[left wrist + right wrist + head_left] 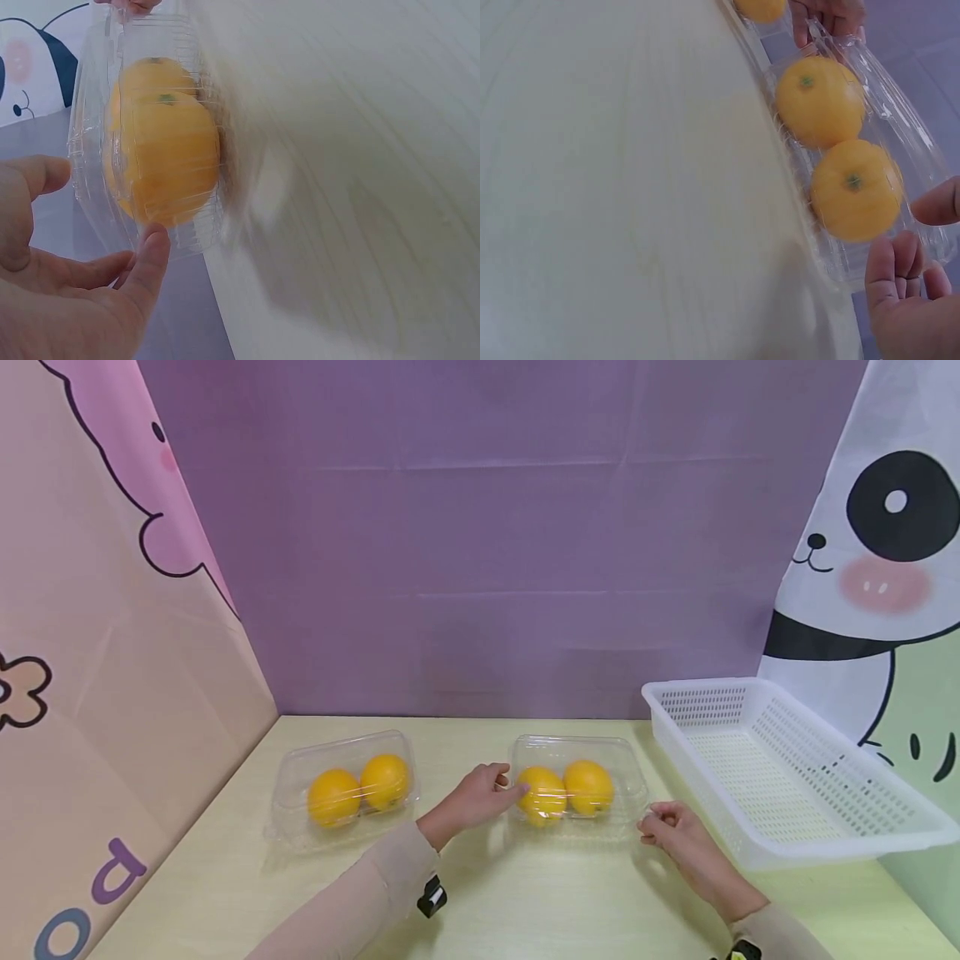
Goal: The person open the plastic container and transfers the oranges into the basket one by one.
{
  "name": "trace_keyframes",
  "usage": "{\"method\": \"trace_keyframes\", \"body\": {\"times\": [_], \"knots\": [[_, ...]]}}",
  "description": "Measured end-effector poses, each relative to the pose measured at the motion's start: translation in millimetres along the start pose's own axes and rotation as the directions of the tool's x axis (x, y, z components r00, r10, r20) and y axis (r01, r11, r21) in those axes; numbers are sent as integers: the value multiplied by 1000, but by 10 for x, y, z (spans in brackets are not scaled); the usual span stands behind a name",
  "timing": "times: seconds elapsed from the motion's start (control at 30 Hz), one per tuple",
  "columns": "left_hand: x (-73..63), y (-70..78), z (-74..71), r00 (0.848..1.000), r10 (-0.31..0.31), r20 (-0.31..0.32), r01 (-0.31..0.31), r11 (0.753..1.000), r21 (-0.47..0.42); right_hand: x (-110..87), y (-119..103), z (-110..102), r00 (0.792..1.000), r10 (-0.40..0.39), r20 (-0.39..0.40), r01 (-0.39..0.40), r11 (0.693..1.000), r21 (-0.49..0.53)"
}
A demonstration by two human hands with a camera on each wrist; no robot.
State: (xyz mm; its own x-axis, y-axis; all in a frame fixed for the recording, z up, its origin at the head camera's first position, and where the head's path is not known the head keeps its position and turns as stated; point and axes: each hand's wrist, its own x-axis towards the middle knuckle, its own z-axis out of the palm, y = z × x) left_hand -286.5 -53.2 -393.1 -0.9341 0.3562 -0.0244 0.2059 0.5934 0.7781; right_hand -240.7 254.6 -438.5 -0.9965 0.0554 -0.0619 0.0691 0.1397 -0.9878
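A clear plastic clamshell box (577,747) with two oranges (588,787) inside lies on the table between the hands, its lid down over the fruit. At its left end is my left hand (480,797), thumb by the near orange and index finger at the lid's edge. In the left wrist view the left thumb (154,244) rests against the box's end, fingers spread apart. My right hand (678,839) pinches the box's right front corner with curled fingers. The right wrist view shows those fingertips (892,259) at the rim.
Another clear clamshell box (300,768) holding two oranges (333,797) lies to the left on the pale table (495,902). A white perforated plastic basket (697,777) stands at the right. A purple backdrop (487,543) and printed cloth side panels enclose the table.
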Motion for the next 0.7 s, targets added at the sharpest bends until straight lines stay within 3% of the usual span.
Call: {"method": "trace_keyframes", "body": {"times": [0.37,0.7], "knots": [[-17,-3,4,1000,6,-1,-6,1000,-21,-38,-74,-43,999,-19,39,22,995,-99],[-27,2,11,1000,-26,-9,26,999,-22,-35,-93,-69,996,-23,92,33,993,-111]]}}
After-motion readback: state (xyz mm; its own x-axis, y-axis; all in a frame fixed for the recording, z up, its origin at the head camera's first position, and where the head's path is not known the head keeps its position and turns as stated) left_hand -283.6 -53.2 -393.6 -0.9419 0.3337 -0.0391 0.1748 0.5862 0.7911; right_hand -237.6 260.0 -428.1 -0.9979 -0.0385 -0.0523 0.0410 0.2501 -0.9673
